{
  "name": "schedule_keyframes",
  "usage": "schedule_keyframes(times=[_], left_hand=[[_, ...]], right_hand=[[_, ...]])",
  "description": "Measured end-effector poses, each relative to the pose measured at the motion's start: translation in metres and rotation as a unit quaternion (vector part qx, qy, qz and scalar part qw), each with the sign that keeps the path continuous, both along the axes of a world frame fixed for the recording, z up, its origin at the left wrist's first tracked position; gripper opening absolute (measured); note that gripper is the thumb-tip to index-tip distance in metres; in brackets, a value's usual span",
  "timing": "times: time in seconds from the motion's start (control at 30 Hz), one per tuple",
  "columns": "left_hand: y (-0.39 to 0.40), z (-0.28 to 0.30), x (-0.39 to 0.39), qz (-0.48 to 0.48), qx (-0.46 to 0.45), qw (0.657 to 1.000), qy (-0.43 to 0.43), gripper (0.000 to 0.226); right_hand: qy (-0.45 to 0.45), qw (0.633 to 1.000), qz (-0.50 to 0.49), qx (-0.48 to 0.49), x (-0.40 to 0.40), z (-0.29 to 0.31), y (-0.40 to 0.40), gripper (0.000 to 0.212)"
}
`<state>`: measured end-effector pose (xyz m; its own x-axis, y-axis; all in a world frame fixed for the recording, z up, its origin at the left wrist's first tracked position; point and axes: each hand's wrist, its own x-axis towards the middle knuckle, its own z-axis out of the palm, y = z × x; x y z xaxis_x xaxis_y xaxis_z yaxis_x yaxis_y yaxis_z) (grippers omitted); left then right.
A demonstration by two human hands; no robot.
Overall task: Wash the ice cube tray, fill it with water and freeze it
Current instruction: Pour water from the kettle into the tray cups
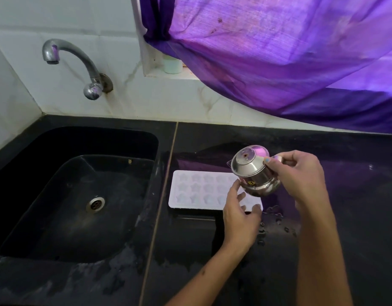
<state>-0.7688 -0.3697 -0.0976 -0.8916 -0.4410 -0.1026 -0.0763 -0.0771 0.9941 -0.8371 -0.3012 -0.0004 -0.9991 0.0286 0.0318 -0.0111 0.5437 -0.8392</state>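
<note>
My right hand [301,173] grips a tilted steel pot [255,173] over the ice cube tray [197,191], which lies lengthwise left to right; my left hand [239,215] hovers open.

Right hand [301,173] holds steel pot [254,173] tilted over white tray [190,191] on counter [345,195]; left hand [239,210] open beside pot.

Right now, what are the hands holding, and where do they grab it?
The right hand holds a small steel pot by its side, tilted over the ice cube tray. The left hand holds nothing; its fingertips are near the pot.
</note>
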Motion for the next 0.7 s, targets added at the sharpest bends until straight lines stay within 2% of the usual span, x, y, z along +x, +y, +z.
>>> schedule_keyframes(times=[0.2,0.47,0.7], left_hand=[[0.039,-0.003,-0.008,-0.058,0.018,0.998,0.01,0.06],[0.076,-0.017,-0.013,-0.06,0.038,0.997,-0.037,0.06],[0.085,-0.019,-0.014,-0.053,0.048,0.996,-0.05,0.059]], right_hand=[[0.003,0.998,-0.018,0.066,-0.007,-0.002,0.041,0.015],[-0.03,0.987,0.006,0.159,-0.01,-0.002,0.064,0.016],[-0.022,0.98,0.021,0.195,-0.007,-0.004,0.065,0.015]])
